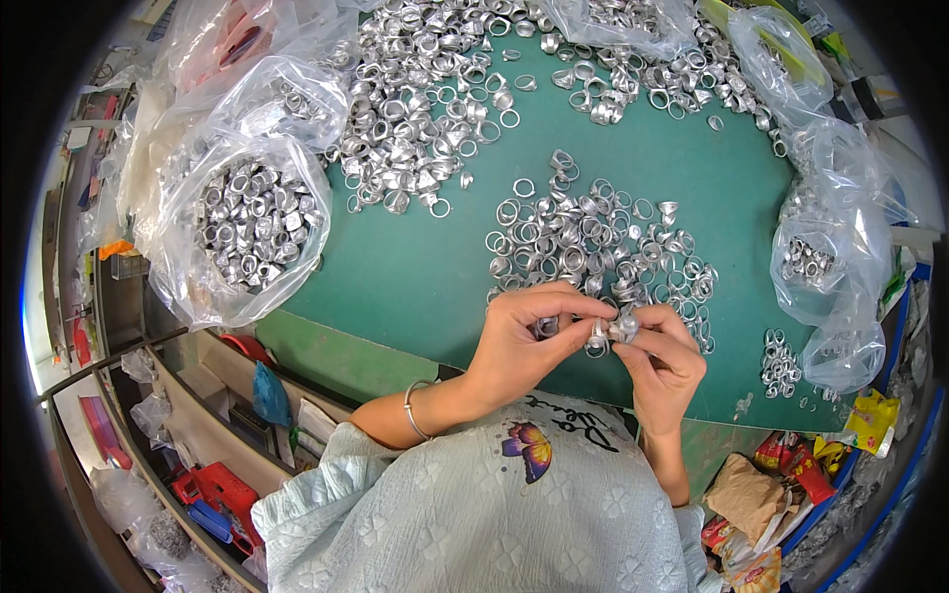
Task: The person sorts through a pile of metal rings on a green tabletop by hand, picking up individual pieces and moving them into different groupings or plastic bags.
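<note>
My left hand (534, 331) and my right hand (660, 356) meet at the near edge of a heap of silver-coloured metal rings (573, 242). Thumb and forefinger of the left hand pinch a metal ring (597, 344). Just beside it, the right hand's fingertips close on another shiny ring (625, 326). The two pieces are close together; whether they touch I cannot tell. One more ring shows inside the curl of my left fingers. The heap spreads out beyond both hands on the green tabletop (395, 287).
A clear plastic bag (316, 232) full of rings stands at the left. Larger ring piles (415, 109) cover the far side. More plastic bags (825, 287) line the right edge, near a small cluster of rings (781, 363). Open drawers (213, 415) lie at lower left.
</note>
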Available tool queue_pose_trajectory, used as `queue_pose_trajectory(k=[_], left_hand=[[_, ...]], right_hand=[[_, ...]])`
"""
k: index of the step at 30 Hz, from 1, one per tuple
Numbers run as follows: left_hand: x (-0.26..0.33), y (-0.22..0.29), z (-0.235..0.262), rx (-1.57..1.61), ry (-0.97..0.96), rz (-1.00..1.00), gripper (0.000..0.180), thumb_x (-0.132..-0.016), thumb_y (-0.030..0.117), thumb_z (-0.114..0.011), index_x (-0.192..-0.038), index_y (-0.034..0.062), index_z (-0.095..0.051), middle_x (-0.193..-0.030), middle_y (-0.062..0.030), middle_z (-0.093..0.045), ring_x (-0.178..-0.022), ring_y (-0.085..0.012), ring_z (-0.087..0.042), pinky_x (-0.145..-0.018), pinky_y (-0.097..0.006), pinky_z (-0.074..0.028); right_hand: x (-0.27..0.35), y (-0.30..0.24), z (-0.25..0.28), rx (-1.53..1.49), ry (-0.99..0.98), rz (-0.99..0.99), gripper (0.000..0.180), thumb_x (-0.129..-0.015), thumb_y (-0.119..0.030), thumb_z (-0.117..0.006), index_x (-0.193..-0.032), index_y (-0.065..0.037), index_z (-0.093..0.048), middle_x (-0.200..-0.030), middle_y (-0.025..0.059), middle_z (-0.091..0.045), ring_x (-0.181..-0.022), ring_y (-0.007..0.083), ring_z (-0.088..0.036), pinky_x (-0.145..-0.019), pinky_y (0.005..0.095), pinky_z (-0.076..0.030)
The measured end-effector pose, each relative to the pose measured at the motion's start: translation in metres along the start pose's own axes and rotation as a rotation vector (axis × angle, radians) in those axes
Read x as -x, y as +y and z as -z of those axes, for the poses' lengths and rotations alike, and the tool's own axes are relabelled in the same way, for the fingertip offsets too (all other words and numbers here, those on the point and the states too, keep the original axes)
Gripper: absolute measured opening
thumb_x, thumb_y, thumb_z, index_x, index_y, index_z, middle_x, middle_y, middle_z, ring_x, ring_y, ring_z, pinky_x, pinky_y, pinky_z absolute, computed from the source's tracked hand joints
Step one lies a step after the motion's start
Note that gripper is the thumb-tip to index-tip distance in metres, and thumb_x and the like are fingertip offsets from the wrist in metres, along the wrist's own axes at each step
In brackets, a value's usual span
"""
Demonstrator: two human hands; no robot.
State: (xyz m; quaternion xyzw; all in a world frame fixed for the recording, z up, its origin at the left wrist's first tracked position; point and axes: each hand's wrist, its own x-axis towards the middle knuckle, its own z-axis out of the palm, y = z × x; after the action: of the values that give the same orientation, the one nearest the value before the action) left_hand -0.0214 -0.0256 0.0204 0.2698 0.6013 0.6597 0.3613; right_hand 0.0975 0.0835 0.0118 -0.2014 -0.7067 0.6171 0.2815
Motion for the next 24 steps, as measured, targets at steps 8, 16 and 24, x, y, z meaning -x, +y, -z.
queue_pose_trajectory(k=[8,16,24], left_hand=[[-0.006,-0.003,0.001,-0.121,0.084,0.036,0.016,-0.074,-0.004,-0.060,-0.088,0.0016,-0.066,-0.068,0.0006,-0.055,-0.059,-0.0044,-0.042,-0.051,-0.019,-0.032],[-0.015,-0.019,0.010,-0.209,0.095,-0.004,0.018,-0.073,-0.004,-0.058,-0.087,0.0026,-0.067,-0.068,-0.0002,-0.056,-0.058,-0.0052,-0.041,-0.050,-0.020,-0.032],[-0.019,-0.026,0.011,-0.369,0.128,0.006,0.018,-0.072,-0.003,-0.058,-0.086,0.0044,-0.067,-0.064,-0.0001,-0.051,-0.056,-0.0068,-0.042,-0.050,-0.021,-0.032]], right_hand=[[0.000,-0.001,0.001,0.032,0.022,-0.036,0.012,-0.063,0.011,-0.065,-0.073,0.004,-0.062,-0.078,0.0077,-0.056,-0.064,0.0110,-0.050,-0.052,0.0203,-0.038],[0.002,0.008,-0.001,0.016,0.060,-0.083,0.011,-0.064,0.010,-0.065,-0.072,0.004,-0.061,-0.077,0.0064,-0.056,-0.062,0.0091,-0.048,-0.050,0.0197,-0.035],[-0.008,0.012,0.019,0.093,-0.065,-0.226,0.010,-0.070,0.005,-0.065,-0.078,0.003,-0.062,-0.071,0.0029,-0.054,-0.058,0.0055,-0.044,-0.049,0.0191,-0.033]])
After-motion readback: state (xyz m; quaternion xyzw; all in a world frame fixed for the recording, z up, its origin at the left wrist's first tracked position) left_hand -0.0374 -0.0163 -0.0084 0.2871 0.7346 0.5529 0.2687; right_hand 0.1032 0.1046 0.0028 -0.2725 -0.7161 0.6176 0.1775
